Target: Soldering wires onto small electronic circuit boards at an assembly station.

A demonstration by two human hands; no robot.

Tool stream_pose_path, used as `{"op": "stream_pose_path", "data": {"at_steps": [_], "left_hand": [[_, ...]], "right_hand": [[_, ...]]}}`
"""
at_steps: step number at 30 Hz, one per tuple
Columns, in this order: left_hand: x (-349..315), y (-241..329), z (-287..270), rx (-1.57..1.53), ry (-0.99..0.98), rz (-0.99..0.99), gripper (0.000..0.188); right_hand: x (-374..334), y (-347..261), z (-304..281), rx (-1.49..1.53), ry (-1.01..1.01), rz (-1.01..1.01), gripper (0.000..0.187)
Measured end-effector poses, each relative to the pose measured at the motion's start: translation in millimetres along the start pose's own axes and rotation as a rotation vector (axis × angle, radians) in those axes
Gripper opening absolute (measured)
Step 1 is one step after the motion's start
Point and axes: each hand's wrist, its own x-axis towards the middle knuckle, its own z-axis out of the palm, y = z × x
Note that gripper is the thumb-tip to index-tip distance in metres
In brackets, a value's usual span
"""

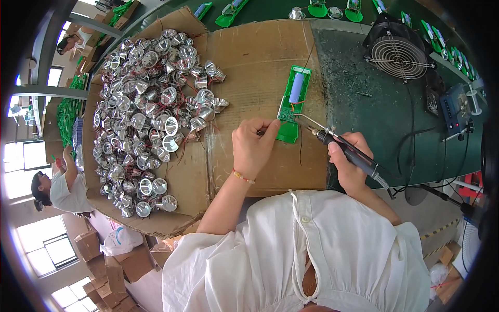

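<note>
A green plastic housing [287, 134] lies on the cardboard in front of me. Inside it are a blue-violet cylindrical battery [297, 89], a small green circuit board [286, 114] and thin red and orange wires. My left hand [253, 145] is closed at the housing's left edge, thumb and forefinger pinched beside the board. Whatever sits between those fingertips is hidden. From the right, my right hand [352, 160] grips a black soldering iron [326, 137]. A thin bent metal tube runs along the iron, and its end reaches close to the board.
Silvery reflector cups [138, 120] with red wires fill a cardboard box [182, 200] on the left. A black fan [399, 57] with a wire grille and a blue power unit [457, 112] stand at right. Green housings line the far edge; a co-worker [65, 184] is at far left.
</note>
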Motion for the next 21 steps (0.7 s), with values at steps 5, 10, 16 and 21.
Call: {"op": "stream_pose_path", "data": {"at_steps": [5, 10, 16, 21], "left_hand": [[1, -1, 3, 0.002, 0.009, -0.017, 0.017], [4, -6, 6, 0.101, 0.058, 0.142, 0.018], [5, -5, 8, 0.068, 0.04, 0.115, 0.016], [5, -6, 8, 0.06, 0.042, 0.112, 0.015]], "right_hand": [[3, 0, 4, 0.049, 0.045, 0.015, 0.013], [6, 2, 6, 0.033, 0.037, 0.001, 0.014], [9, 7, 4, -0.027, -0.007, -0.018, 0.014], [7, -1, 8, 0.093, 0.051, 0.119, 0.015]]}}
